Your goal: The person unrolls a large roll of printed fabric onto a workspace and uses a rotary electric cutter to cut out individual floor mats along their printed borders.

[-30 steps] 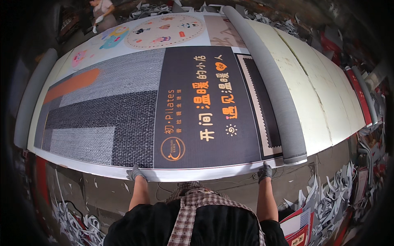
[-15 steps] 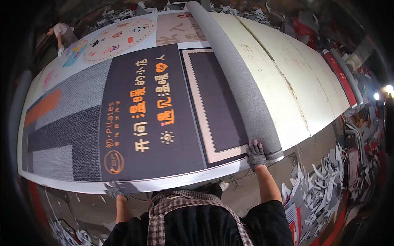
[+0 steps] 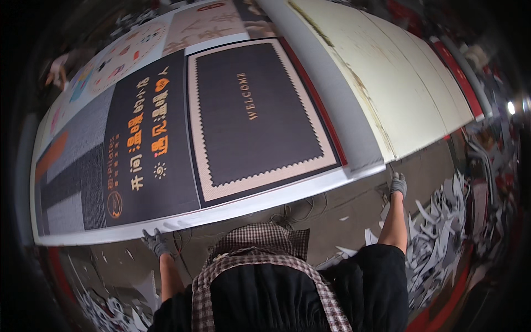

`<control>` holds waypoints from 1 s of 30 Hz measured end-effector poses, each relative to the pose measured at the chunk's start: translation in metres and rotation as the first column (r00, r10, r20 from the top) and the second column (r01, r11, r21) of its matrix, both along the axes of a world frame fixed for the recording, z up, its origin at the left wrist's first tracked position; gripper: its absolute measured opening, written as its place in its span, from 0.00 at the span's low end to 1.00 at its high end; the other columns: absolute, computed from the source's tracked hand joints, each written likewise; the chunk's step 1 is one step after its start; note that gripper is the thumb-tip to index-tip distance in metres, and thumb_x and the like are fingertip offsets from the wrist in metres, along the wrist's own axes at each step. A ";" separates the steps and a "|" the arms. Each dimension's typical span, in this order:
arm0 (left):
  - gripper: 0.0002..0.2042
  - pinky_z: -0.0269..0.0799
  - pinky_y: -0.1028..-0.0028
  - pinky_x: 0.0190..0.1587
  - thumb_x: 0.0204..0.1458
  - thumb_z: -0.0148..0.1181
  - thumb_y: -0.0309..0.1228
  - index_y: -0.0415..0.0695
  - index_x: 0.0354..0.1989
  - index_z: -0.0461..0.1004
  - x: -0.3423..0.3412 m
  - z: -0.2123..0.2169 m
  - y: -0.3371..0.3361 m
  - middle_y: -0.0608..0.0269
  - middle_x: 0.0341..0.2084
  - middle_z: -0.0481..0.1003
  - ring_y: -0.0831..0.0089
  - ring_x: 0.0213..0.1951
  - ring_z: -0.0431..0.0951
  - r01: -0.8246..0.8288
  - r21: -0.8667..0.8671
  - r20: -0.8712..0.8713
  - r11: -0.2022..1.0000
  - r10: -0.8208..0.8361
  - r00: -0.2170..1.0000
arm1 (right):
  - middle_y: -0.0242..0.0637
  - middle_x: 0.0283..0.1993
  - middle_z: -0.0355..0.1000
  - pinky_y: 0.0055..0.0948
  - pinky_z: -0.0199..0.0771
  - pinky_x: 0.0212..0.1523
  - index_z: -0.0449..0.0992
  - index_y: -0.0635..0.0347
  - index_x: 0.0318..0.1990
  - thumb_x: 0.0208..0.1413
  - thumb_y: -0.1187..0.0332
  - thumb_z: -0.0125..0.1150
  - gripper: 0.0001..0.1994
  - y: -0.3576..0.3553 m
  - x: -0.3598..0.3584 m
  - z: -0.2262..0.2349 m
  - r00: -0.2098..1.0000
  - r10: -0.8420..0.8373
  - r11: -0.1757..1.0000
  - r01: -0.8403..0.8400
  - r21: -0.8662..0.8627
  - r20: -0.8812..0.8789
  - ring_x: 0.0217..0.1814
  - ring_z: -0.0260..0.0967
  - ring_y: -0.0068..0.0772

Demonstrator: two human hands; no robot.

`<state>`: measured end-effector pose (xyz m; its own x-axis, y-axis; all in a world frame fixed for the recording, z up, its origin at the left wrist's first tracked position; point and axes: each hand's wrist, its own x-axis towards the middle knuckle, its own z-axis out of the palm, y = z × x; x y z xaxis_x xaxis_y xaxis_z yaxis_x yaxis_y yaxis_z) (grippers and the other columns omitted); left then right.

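Since a second ago, the printed mat sheet (image 3: 182,144) has slid left, baring a dark welcome mat panel (image 3: 257,110). Left hand (image 3: 156,242) pinches the sheet's white near edge; right hand (image 3: 397,183) hangs below its corner, grip unclear. Most of the sheet lies flat on the table (image 3: 409,94); scrap piles (image 3: 442,238) crowd the floor at the right.

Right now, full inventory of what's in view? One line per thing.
printed mat sheet: 1, long, white-edged, spread across the table
dark doormat panel: 1, charcoal with beige scalloped border, right part of the sheet
black panel: 1, orange lettering, left of the doormat
grey roll: 1, lying along the doormat's right side
bare table top: 1, cream, right
offcut strips: many, grey-white, floor at right
left hand: grey glove, at the sheet's near edge
right hand: grey glove, below the sheet's right corner
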<state>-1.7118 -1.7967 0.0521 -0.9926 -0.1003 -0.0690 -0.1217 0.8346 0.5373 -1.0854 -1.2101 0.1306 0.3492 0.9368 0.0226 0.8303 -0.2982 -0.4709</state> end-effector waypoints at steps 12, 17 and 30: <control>0.31 0.41 0.63 0.62 0.51 0.49 0.46 0.43 0.60 0.51 0.068 0.002 0.100 0.44 0.60 0.48 0.56 0.63 0.44 0.554 -0.098 -0.124 0.827 -0.563 0.817 | 0.48 0.50 0.66 0.36 0.59 0.55 0.69 0.61 0.47 0.52 0.48 0.42 0.26 -0.341 0.041 -0.210 0.973 0.225 0.678 -0.195 -0.708 -0.052 0.53 0.62 0.48; 0.29 0.40 0.65 0.62 0.53 0.47 0.41 0.41 0.61 0.49 0.133 0.017 0.161 0.42 0.60 0.47 0.54 0.62 0.45 0.680 -0.152 -0.043 0.718 -0.692 0.721 | 0.47 0.47 0.69 0.33 0.61 0.51 0.68 0.62 0.49 0.52 0.51 0.48 0.25 -0.383 0.058 -0.162 0.953 0.059 0.655 -0.261 -0.709 -0.296 0.51 0.65 0.43; 0.28 0.40 0.65 0.63 0.52 0.49 0.37 0.34 0.58 0.52 0.397 -0.013 0.434 0.49 0.59 0.51 0.56 0.62 0.45 0.925 0.124 -0.099 0.359 -0.923 0.372 | 0.48 0.50 0.65 0.37 0.61 0.52 0.69 0.58 0.49 0.53 0.52 0.41 0.23 -0.211 0.256 -0.122 0.941 0.046 0.716 -0.265 -0.646 -0.335 0.54 0.61 0.48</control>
<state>-1.3147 -1.3624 0.0387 -0.4565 0.8895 0.0181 0.6846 0.3382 0.6457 -0.8290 -1.4215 0.0086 0.0854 0.7023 -0.7067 0.7616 -0.5033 -0.4081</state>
